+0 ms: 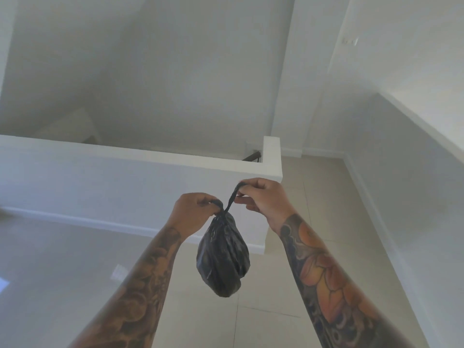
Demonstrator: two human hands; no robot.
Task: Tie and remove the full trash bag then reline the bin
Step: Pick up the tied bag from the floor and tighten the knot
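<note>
Knot half pulled, bag lifted clear

Bag [223, 257] hangs below both grips, above the tiled floor [276, 310]; left hand [193, 212] pinches one twisted tail, right hand [263, 197] pinches the other, drawn upward; tying looks nearly done; bin unseen, relining remains.

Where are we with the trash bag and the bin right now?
Done: the black trash bag is out of the bin, hanging in the air. In hand: the left hand and right hand each pinch a twisted end at its neck, pulling the knot. Left: relining; no bin or fresh liner is in view.
</note>
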